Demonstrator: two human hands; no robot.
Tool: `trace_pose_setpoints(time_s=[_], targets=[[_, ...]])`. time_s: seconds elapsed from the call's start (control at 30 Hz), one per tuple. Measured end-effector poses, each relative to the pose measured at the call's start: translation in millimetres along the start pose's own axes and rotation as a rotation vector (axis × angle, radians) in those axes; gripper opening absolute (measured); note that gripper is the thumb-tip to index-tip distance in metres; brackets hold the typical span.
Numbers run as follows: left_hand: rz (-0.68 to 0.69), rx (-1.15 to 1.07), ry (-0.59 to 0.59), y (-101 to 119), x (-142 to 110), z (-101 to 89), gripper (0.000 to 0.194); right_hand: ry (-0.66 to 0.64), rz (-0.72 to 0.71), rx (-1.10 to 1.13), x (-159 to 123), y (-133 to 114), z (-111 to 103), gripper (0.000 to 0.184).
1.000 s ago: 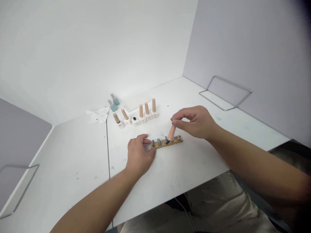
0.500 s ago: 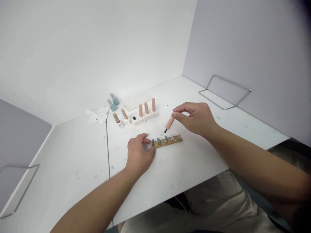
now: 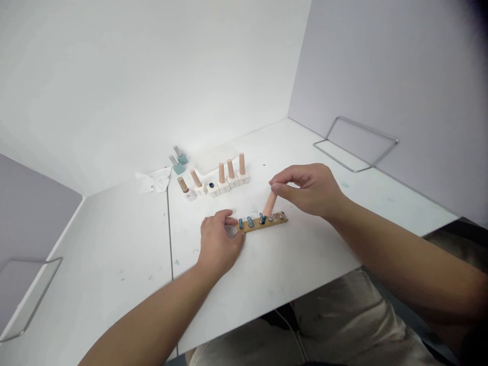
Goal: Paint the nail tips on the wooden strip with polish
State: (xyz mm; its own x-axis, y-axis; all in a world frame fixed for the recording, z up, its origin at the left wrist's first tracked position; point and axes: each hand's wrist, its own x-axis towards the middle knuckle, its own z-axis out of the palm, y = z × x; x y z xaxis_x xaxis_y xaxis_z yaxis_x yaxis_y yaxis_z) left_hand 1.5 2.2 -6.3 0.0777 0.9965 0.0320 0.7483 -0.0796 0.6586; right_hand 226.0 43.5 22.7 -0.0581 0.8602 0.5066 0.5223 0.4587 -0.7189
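A small wooden strip (image 3: 263, 224) lies on the white table with several nail tips in a row on it; the left ones are painted blue. My left hand (image 3: 217, 246) pinches the strip's left end, holding it flat. My right hand (image 3: 307, 190) grips a peach-coloured brush cap (image 3: 269, 203), its dark brush tip touching the third nail tip. Behind them stands a row of white polish bottles with peach caps (image 3: 230, 175); one bottle (image 3: 212, 189) is uncapped.
Two teal bottles (image 3: 178, 161) and a crumpled white tissue (image 3: 154, 182) lie at the back left. Wire bookends stand at the right (image 3: 354, 145) and far left (image 3: 26, 295). White partition walls enclose the desk. My lap shows below the table edge.
The right hand lifted the brush off the strip half a second ago, then lowered it again onto the third nail tip. The left hand stayed put.
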Motion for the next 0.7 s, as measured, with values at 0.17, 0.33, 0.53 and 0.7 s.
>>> trace_pose_setpoints(time_s=[0.17, 0.33, 0.53, 0.7], targets=[[-0.008, 0.003, 0.003, 1.1, -1.5, -0.5, 0.044, 0.036, 0.066, -0.135, 0.3, -4.6, 1.5, 0.014], [0.008, 0.004, 0.015, -1.3, -1.4, -0.3, 0.045, -0.003, 0.02, -0.089, 0.0, -2.7, 1.3, 0.009], [0.0, 0.004, 0.002, 0.0, -1.6, -1.8, 0.045, -0.032, -0.001, 0.05, -0.2, 0.5, -0.5, 0.008], [-0.015, 0.0, -0.002, 0.3, -1.9, -1.6, 0.044, 0.069, 0.042, 0.063, -0.9, 3.4, 1.9, 0.009]])
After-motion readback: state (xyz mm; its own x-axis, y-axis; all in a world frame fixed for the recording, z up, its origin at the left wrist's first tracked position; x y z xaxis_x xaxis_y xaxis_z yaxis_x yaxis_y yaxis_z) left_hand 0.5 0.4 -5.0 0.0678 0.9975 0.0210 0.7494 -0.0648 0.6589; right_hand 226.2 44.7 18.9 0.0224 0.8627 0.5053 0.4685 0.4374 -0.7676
